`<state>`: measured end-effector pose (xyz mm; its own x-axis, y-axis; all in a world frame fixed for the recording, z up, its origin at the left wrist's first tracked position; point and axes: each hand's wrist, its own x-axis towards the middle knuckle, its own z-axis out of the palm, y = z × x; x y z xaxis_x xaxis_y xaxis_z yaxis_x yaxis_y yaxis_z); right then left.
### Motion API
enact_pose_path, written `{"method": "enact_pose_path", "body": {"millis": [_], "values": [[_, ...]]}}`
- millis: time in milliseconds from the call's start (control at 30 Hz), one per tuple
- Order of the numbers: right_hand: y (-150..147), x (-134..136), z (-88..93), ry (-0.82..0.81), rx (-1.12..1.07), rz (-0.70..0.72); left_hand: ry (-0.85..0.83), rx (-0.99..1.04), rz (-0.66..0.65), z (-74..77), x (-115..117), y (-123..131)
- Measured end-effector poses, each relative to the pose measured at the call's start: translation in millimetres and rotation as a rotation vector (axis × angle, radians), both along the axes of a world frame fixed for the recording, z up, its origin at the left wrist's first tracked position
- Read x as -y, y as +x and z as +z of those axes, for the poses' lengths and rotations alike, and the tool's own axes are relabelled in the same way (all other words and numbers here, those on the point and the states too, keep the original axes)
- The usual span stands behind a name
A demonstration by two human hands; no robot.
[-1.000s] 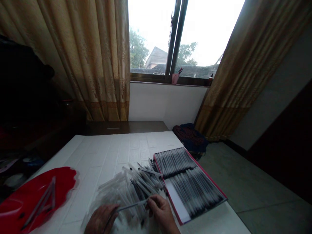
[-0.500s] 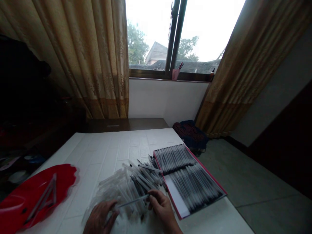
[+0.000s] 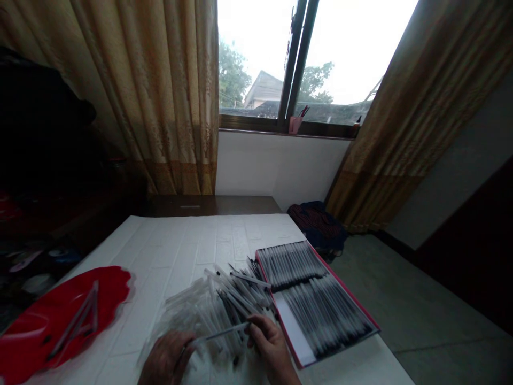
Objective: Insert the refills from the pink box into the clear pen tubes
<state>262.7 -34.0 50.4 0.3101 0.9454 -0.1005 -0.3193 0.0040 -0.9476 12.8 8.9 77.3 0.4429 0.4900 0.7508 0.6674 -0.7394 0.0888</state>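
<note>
Over at the near end of the white table [image 3: 192,235] I can see a slim pen [image 3: 222,333] strung between both hands, running side to side with its right tip angled a bit away from the person. Left hand [image 3: 166,355] is curled round one end, right hand [image 3: 267,342] pinches the other with thumb and fingertips, both low over the near side of the pen pile [image 3: 192,302], and the red-edged tray [image 3: 294,331] sits just right of the right hand, way nearer it than the left, with the window [image 3: 256,53] far off behind
</note>
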Motion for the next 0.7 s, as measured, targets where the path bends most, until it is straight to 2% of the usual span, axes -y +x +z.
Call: {"method": "enact_pose_path", "body": {"millis": [133,300,567,700], "values": [[1,0,-9.2,-0.008,0.017,-0.005,0.0,-0.024,0.012,-2.8,1,0],[3,1,-8.4,-0.018,-0.043,0.009,0.002,0.041,0.013,-7.3,2,1],[3,4,-8.1,-0.014,-0.06,0.018,-0.019,0.026,0.023,3.7,4,3],[5,4,-0.2,-0.064,-0.081,0.017,-0.067,-0.002,0.006,3.3,6,3]]}}
